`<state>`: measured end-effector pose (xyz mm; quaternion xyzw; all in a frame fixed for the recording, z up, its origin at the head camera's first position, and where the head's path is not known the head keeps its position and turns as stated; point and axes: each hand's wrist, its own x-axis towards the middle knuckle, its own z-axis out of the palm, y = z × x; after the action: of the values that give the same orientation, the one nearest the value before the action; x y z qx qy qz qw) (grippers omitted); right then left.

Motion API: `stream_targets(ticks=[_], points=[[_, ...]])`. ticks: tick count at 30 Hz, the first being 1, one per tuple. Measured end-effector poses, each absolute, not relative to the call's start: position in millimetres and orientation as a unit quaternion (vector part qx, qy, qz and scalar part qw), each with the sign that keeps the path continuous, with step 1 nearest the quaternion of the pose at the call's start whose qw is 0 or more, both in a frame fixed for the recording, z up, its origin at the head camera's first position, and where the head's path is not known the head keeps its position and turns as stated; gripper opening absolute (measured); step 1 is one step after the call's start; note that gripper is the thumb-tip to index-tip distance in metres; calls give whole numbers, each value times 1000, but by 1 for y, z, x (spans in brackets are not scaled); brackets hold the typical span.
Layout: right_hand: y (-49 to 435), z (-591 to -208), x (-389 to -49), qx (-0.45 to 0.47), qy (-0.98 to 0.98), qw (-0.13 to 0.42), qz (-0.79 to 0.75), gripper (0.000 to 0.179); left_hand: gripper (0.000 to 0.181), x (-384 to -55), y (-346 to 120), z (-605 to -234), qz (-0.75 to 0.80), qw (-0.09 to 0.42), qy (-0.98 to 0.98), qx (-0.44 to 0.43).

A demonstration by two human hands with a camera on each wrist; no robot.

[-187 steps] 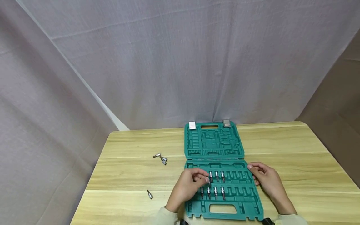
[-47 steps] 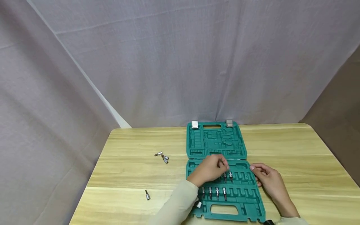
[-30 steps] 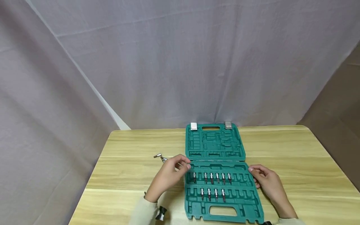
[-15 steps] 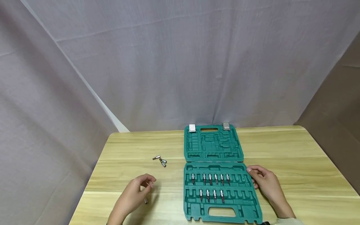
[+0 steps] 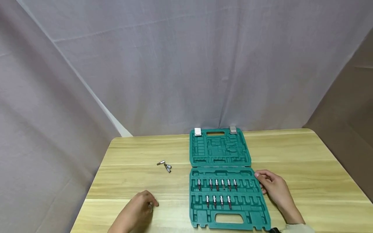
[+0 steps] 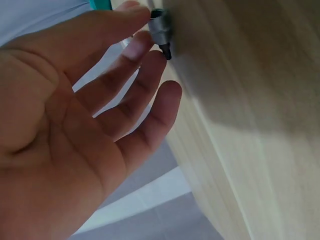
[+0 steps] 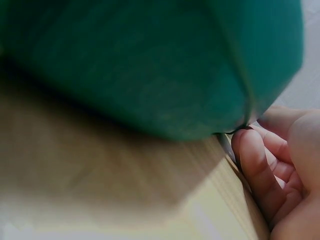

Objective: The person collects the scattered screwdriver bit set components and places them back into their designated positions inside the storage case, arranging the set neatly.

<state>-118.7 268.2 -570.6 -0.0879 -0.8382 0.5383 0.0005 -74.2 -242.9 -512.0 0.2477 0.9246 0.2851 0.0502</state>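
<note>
My left hand (image 5: 141, 207) is low over the table at the left, its fingers relaxed around a lone bit socket (image 6: 160, 27). In the left wrist view this silver socket with a dark tip lies on the wood, right at the thumb and fingertips. My right hand (image 5: 275, 189) pinches the right edge of the open green tool case (image 5: 233, 218), thumb on top near the hinge side. Two rows of bit sockets sit in the case: the upper row (image 5: 217, 184) has a gap after its leftmost one, and the lower row (image 5: 214, 201) sits left of centre.
Three more bit sockets (image 5: 167, 166) lie in a loose cluster on the table (image 5: 128, 181), left of the case. The case lid (image 5: 220, 147), with two metal latches, lies back towards the grey curtain (image 5: 175, 71).
My left hand has left the case's upper row, where more bit sockets now show, and moved left and down to the lone socket. My right hand has stayed at the case edge.
</note>
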Motion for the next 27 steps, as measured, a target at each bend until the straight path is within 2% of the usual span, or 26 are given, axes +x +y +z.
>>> stream_targets(ticks=[4, 9, 12, 21, 27], points=[[267, -570, -120, -84, -840, 1, 536, 48, 24, -74, -245, -515, 269, 61, 932, 236], [267, -569, -120, -86, -838, 1, 539, 47, 13, -71, -244, -518, 243, 12, 941, 234], [267, -569, -120, -87, -836, 2, 541, 47, 9, -71, -244, -519, 228, -1, 946, 230], [267, -567, -119, -86, -835, 4, 543, 47, 15, -71, -245, -522, 210, -9, 939, 273], [267, -566, -117, -82, -835, 2, 545, 46, 17, -67, -239, -519, 192, 8, 956, 224]])
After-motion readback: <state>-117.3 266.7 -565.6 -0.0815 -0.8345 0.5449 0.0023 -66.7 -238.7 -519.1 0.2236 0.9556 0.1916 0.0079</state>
